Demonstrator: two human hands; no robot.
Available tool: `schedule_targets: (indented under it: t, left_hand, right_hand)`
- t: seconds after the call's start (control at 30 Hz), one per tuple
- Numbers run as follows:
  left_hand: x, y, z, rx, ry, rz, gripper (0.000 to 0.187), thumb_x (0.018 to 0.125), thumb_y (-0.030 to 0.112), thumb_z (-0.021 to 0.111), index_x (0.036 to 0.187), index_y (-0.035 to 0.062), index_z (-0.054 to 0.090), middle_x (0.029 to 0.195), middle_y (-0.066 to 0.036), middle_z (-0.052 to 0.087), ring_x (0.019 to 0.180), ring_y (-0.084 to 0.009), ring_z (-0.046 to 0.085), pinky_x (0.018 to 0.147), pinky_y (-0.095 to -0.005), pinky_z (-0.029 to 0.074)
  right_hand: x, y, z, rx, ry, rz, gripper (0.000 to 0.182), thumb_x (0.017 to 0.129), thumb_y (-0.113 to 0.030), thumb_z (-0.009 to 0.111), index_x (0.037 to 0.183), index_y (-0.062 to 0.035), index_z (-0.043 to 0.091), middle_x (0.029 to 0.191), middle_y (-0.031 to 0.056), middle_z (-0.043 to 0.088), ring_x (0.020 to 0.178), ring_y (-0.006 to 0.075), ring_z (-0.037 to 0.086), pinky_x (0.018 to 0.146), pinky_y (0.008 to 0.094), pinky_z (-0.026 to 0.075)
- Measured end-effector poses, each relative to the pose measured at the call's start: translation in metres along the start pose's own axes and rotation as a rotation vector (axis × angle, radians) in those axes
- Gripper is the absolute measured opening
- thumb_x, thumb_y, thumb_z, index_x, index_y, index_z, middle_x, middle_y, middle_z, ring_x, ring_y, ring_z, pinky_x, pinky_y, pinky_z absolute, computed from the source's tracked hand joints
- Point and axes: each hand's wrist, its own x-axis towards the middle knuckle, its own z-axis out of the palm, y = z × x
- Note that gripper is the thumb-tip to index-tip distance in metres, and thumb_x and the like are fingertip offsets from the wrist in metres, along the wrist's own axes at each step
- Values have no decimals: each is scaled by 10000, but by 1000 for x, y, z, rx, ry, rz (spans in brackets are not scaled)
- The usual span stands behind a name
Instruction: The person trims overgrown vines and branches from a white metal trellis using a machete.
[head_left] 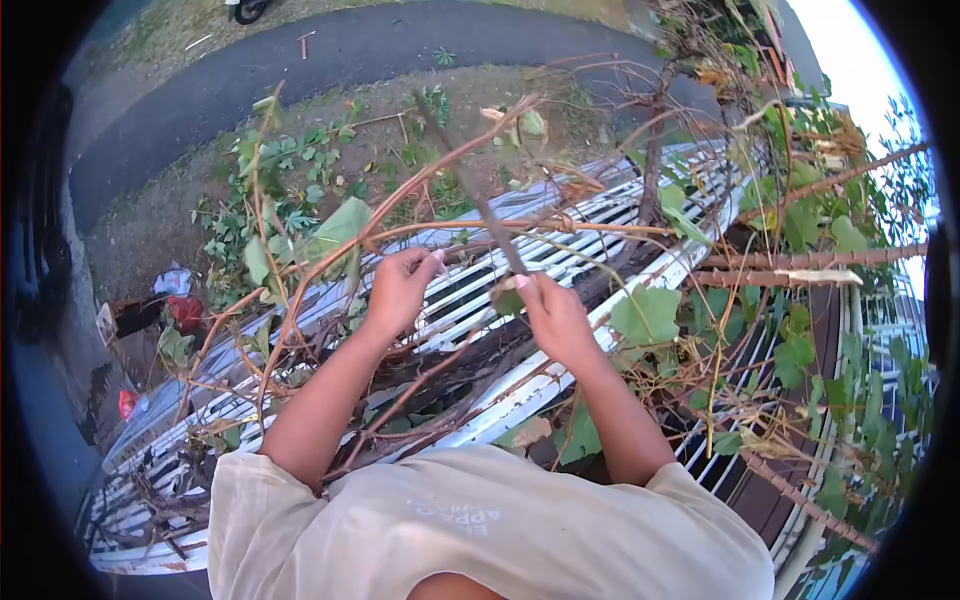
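Note:
My right hand (556, 318) is closed around the near end of a long, narrow, dark machete-like blade (470, 185). The blade slants up and to the left, across reddish-brown vine stems (390, 205); its handle is hidden in my fist. To the left, my left hand (400, 290) has thumb and forefinger pinched together just below the stems. Whatever it holds, if anything, is too small to make out. A broad green leaf (340, 228) hangs beside that hand, and another leaf (645, 314) is right of my right hand.
Beneath my hands runs a white slatted metal fence (560, 385), tangled with dry vines and a dark thick stem (490, 365). Cut, ringed branches (780, 277) jut in from the right. Beyond lie leafy ground, a paved path (370, 45) and red litter (185, 314).

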Motion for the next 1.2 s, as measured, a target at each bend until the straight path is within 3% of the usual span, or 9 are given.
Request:
schedule_targets:
  t: [0.13,0.3,0.53,0.63,0.67,0.9,1.03,1.1,1.2]
  left_hand:
    - [-3,30,-13,8,-35,-117,386,1028,333,685,911,-31,737,604,-47,541,603,-135,495,583,-365,406]
    - [-9,-6,-1,113,49,28,350,1069,323,645,951,19,771,592,70,463,564,-58,395,545,-318,341]
    - [-11,25,-18,130,-91,-149,343,1059,263,638,926,-27,765,651,-88,621,625,-142,515,621,-362,430]
    - [-19,46,-33,165,-140,-209,344,1065,256,629,924,-28,763,635,-97,578,614,-144,491,606,-376,416]
    - [-25,20,-19,190,-66,-3,378,1075,288,623,949,-37,770,629,-9,542,625,-111,505,610,-343,422]
    - [-34,-5,-7,101,-79,-32,341,1096,247,599,965,-28,753,622,-48,541,600,-104,448,590,-363,398]
    - [-46,20,-17,171,-113,-133,342,1091,253,609,967,-35,747,631,-88,570,610,-131,502,615,-378,436]
    - [-56,0,-11,294,-101,79,363,1093,277,608,957,-31,744,630,-119,575,613,-162,526,620,-405,447]
    - [-53,14,-12,260,-126,-32,343,1107,243,582,978,-34,738,620,-83,564,614,-134,526,599,-376,437]
  right_hand:
    - [-6,-53,-18,96,175,-106,359,1137,-319,502,1061,14,613,737,232,671,725,497,675,618,556,483]
    - [10,16,37,-258,-87,-80,493,1126,-431,485,1101,46,606,800,320,689,802,545,677,731,631,517]
    - [-9,-57,8,-362,-106,-205,437,1120,-423,486,1081,6,558,860,277,729,777,495,718,693,614,564]
    - [-4,2,10,-350,-171,-32,438,1118,-426,491,1071,4,559,818,268,724,778,506,715,696,621,563]
    - [-7,13,12,-376,-131,-88,440,1116,-429,495,1069,4,565,778,253,718,780,503,718,700,619,565]
    - [-23,-72,-6,-282,-97,-242,398,1112,-430,516,1183,-38,507,854,221,723,767,456,727,652,571,575]
    - [-19,21,1,-379,-246,-88,422,1113,-449,501,1108,-31,558,806,243,722,764,482,720,661,615,561]
    - [-29,23,7,-412,-244,-63,437,1116,-447,492,1087,-18,574,782,261,717,764,500,717,696,633,553]
    - [-32,-29,-6,-308,-231,-41,413,1127,-428,473,1107,-21,537,787,238,715,743,488,714,653,603,564]
